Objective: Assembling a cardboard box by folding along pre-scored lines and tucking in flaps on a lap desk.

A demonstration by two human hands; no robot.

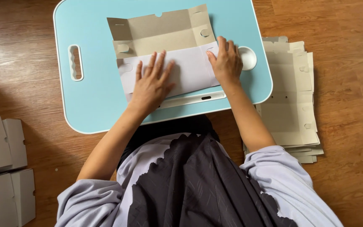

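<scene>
A flat die-cut cardboard box blank lies on a light blue lap table. Its near panel is folded over, white side up, while the far part shows its grey-brown inside. My left hand presses flat on the white folded panel, fingers spread. My right hand rests palm down on the panel's right end, fingers over the fold line. Neither hand grips anything.
A stack of unfolded cardboard blanks lies on the wooden floor right of the table. Folded grey-white boxes sit at the left edge. The table has a handle slot and a round cup recess.
</scene>
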